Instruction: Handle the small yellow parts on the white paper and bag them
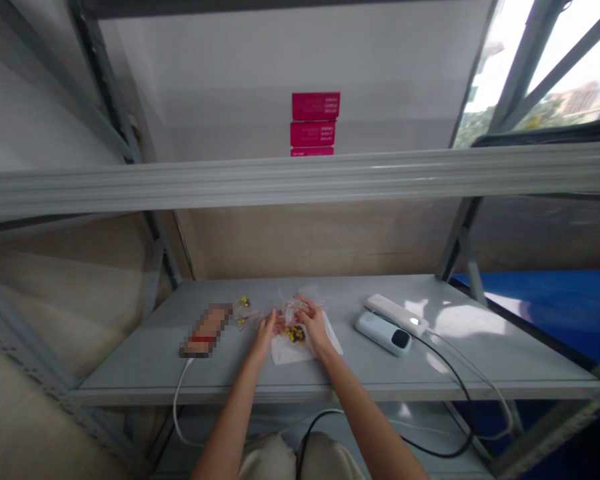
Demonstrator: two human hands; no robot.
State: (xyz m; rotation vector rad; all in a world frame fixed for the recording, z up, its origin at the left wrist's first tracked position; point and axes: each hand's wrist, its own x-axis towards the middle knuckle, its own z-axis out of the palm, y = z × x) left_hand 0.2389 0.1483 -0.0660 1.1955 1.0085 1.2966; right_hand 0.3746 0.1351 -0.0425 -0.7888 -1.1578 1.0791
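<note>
My left hand [267,325] is at the left side of a white sheet or bag [286,353], its fingers closed at the edge of small clear plastic bags with reddish marks [280,323]. Across from it, my right hand [312,320] reaches over the same bags with fingers stretched apart. Small yellow and black pieces [296,334] lie in a heap between the two hands. Left of my left hand are more clear bags holding yellow pieces [241,303]. What my left fingertips grip is too small to make out.
A phone-like object [206,331], blurred out, lies left with a white cable attached. To the right are a light blue device [383,333] and a white power bank [396,313] with cables hanging over the shelf edge. Above, a metal beam [300,181] crosses before pink boxes [314,133].
</note>
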